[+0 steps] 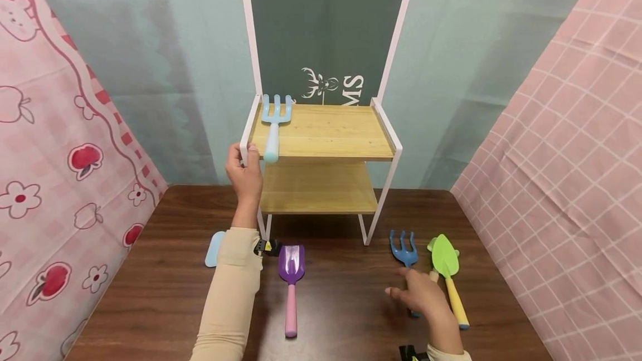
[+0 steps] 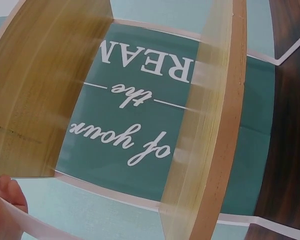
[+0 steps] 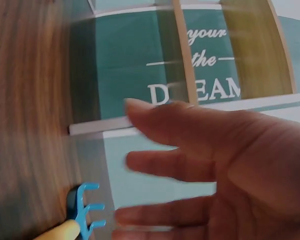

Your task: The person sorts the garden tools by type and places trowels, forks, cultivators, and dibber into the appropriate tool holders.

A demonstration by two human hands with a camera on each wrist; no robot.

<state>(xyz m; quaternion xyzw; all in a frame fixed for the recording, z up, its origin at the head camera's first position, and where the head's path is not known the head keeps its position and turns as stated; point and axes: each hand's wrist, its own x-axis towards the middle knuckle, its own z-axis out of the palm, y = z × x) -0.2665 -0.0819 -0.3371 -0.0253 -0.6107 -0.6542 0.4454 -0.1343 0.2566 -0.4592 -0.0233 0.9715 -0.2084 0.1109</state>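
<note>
My left hand grips the white frame of a two-tier wooden shelf at its upper left corner. Beside it on the top board lies a light blue hand fork, tines toward the back. Over the table at the right, my right hand is spread above a dark blue hand fork, hiding much of its handle; whether they touch cannot be told. In the right wrist view its fingers are extended with nothing between them. Just right lies a green trowel with a yellow handle, over another partly hidden tool.
A purple shovel with a pink handle lies in front of the shelf. Left of it, a light blue piece is partly covered by my left sleeve. Pink cloths flank the brown table, and a dark green banner hangs behind.
</note>
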